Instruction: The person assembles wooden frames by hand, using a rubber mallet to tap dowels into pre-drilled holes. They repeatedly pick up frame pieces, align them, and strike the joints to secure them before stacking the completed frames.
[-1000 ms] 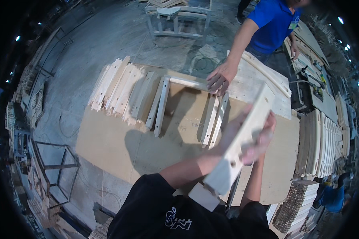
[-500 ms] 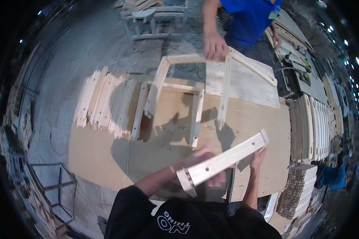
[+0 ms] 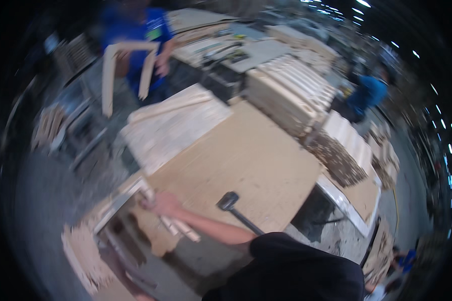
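The view is tilted and blurred by motion. My right arm comes from the black sleeve and reaches left across the table. My right hand (image 3: 164,204) is closed round a side of a pale wooden frame (image 3: 178,227) at the table's left part; its fingers are smeared. Where this frame meets other wooden pieces there, I cannot make out. Skin at the lower edge, probably my left hand (image 3: 143,297), is mostly cut off, so its fingers do not show. A black-headed mallet (image 3: 228,200) lies beside my right forearm, its handle running under the sleeve.
Across the table, a co-worker in blue holds up a U-shaped wooden frame (image 3: 107,80). A pale board (image 3: 178,125) lies at the table's far edge. Stacked wooden parts (image 3: 286,95) stand to the right, loose slats (image 3: 88,258) lower left. Another person in blue (image 3: 371,93) is farther right.
My view has swung right and tilted. The wooden piece held between my hands above the table has moved from there, and my right hand now reaches left. The co-worker's frame has been lifted off the table.
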Tool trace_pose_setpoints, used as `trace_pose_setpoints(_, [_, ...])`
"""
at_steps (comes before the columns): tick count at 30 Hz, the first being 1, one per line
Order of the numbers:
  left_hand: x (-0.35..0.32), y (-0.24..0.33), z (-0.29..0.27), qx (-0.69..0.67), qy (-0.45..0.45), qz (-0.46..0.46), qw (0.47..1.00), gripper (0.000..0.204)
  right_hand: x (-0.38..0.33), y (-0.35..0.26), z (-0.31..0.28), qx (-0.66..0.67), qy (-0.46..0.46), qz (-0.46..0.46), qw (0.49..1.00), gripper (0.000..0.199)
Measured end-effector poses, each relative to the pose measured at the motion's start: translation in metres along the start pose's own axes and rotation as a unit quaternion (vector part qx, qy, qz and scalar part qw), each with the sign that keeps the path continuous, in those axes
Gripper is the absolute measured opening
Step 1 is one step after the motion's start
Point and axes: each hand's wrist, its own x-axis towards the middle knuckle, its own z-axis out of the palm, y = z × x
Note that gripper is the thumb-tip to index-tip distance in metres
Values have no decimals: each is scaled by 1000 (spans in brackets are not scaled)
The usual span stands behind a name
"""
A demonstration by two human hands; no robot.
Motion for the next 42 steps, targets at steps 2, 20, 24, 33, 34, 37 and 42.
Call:
trace_pose_setpoints(2, [35, 8, 0, -2, -71, -54, 996, 58, -5, 2, 5, -73, -39, -53, 995, 61])
trace_pose_setpoints(20, [18, 18, 28, -38, -20, -9, 999, 89, -172, 244, -58, -182, -11, 58, 981, 34])
trace_pose_setpoints(24, [18, 5, 8, -6, -12, -35, 999, 90, -197, 202, -59, -178, -168, -80, 966, 27])
trace_pose_setpoints(33, [14, 34, 21, 35, -47, -21, 998, 64, -232, 128, 62, -158, -296, -367, 868, 25])
trace_pose_setpoints(34, [13, 35, 16, 55, -47, -15, 997, 66, -224, 120, 86, -156, -281, -383, 866, 23])
trace_pose_setpoints(37, [8, 46, 11, 164, -67, 29, 984, 75, -207, 99, 114, -119, -216, -429, 869, 22])
trace_pose_setpoints(42, [-24, 64, 30, 183, -10, 28, 983, 64, -212, 110, 51, 15, -111, -445, 889, 25])
